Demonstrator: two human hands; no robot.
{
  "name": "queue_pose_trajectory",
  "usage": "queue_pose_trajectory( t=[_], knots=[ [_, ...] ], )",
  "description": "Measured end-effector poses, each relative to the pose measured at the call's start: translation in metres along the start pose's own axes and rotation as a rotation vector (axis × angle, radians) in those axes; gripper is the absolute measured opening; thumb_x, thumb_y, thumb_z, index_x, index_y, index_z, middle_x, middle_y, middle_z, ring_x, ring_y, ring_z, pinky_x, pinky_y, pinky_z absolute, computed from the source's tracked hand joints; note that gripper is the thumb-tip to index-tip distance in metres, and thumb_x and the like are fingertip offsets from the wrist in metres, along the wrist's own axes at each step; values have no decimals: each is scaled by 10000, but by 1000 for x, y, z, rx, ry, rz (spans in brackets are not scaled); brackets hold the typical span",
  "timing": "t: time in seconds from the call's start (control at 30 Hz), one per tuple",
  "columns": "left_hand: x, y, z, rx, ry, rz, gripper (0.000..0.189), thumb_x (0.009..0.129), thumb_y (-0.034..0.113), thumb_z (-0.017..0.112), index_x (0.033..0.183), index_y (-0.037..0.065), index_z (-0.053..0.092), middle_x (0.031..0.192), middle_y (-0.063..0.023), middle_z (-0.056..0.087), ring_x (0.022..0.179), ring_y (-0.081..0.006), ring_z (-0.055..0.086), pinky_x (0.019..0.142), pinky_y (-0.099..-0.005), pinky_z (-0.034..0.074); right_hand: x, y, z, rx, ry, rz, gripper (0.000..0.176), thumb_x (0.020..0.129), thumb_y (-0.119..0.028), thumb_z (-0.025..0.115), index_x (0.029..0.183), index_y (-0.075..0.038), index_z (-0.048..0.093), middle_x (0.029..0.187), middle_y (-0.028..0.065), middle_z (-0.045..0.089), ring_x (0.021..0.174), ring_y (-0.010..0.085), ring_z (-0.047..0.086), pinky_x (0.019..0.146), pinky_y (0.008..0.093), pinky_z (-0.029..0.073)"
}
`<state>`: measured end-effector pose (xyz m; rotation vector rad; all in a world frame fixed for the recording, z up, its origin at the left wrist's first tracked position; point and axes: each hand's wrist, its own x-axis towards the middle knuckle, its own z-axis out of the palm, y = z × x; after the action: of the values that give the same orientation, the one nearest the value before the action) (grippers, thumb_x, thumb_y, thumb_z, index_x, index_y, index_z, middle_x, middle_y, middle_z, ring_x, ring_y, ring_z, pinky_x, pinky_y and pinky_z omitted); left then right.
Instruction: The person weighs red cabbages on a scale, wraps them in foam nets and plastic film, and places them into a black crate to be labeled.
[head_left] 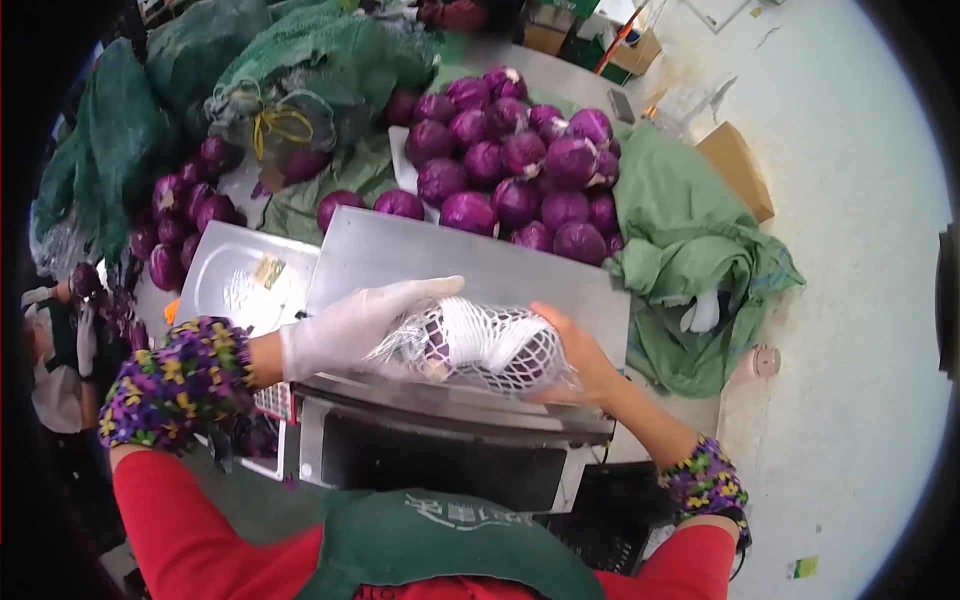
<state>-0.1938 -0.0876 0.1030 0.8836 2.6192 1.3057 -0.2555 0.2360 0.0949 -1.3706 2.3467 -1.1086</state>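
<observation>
A purple cabbage in white foam netting and clear wrap (480, 345) is held level over the metal plate (400, 250) of a machine. At its left end is my left hand (365, 325), in a white glove, fingers partly round it and the thumb stretched out. Bare, my right hand (580, 360) grips the right end, its fingertips partly hidden behind the bundle. The netting looks bunched around the middle.
Behind the plate lies a pile of purple cabbages (515, 155). A green sack (690, 260) rests at the right, a metal tray (240, 275) at the left. Green net bags (290, 60) fill the back left. A co-worker's gloved hand (87, 340) shows at far left.
</observation>
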Motion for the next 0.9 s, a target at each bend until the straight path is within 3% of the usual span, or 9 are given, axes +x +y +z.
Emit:
queue_pose_trajectory(
  t=[0.07, 0.2, 0.27, 0.4, 0.6, 0.67, 0.73, 0.77, 0.9],
  knots=[
    [-29, 22, 15, -790, -104, -314, 847, 750, 188, 810, 1427, 57, 317, 1342, -138, 495, 1222, -245, 506, 1013, -378, 439, -26, -29, 6, 438, -231, 320, 793, 788, -229, 744, 1427, -77, 299, 1357, 170, 477, 1213, 305, 506, 982, 395, 443],
    [-72, 51, 51, -1389, -391, -1011, 603, 920, 506, 520, 1369, 120, 410, 1204, -108, 600, 1028, -196, 635, 845, -328, 551, -77, -70, 43, 1393, -507, 978, 683, 954, -520, 432, 1466, -101, 260, 1335, 130, 515, 1105, 295, 597, 950, 401, 490],
    [-85, 55, 73, -1296, -510, -1171, 679, 905, 656, 366, 1331, 136, 465, 1110, -81, 653, 878, -155, 682, 712, -284, 583, -91, -78, 60, 1430, -550, 1294, 712, 946, -611, 347, 1437, -97, 321, 1327, 127, 524, 1087, 283, 612, 944, 402, 497],
    [-106, 33, 122, -1417, -425, -1410, 639, 921, 615, 393, 1274, 98, 519, 1039, -86, 669, 848, -151, 682, 672, -268, 586, -129, -55, 108, 1452, -530, 1345, 772, 928, -667, 300, 1415, -69, 342, 1329, 139, 521, 1118, 280, 595, 961, 395, 484],
    [-171, 83, 83, -1123, 312, -1130, 459, 928, 347, 566, 1234, 5, 540, 1045, -124, 656, 936, -174, 651, 859, -278, 516, -190, -84, 112, 1647, 47, 1174, 711, 989, -551, 278, 1405, 26, 300, 1341, 230, 476, 1229, 294, 513, 983, 342, 461],
    [-183, 102, 99, -474, 189, -908, 204, 910, 97, 566, 1078, -5, 619, 840, -50, 641, 793, -95, 612, 735, -227, 495, -192, -98, 119, 1301, 67, 1104, 566, 1023, -410, 327, 1351, 48, 374, 1186, 236, 584, 1083, 280, 617, 866, 320, 527],
    [-190, 92, 127, -429, 391, -863, 164, 949, 143, 532, 951, 14, 632, 749, 1, 578, 660, -59, 543, 613, -204, 440, -197, -102, 128, 877, 212, 1108, 422, 1019, -316, 397, 1185, 57, 503, 921, 178, 670, 800, 232, 688, 683, 291, 561],
    [-183, 94, 123, -580, 562, -884, 187, 965, 178, 517, 912, 32, 621, 725, 13, 558, 609, -50, 497, 566, -198, 396, -185, -107, 126, 987, 488, 1108, 370, 1013, -318, 420, 999, 26, 556, 679, 89, 634, 550, 159, 624, 553, 276, 534],
    [-187, 105, 127, -1165, 837, -1319, 323, 1001, 321, 448, 790, 114, 579, 581, 62, 442, 474, -47, 355, 438, -203, 261, -234, -82, 127, 1463, 656, 1212, 320, 1001, -330, 450, 853, -62, 541, 554, 10, 486, 425, 86, 425, 422, 234, 364]
  ],
)
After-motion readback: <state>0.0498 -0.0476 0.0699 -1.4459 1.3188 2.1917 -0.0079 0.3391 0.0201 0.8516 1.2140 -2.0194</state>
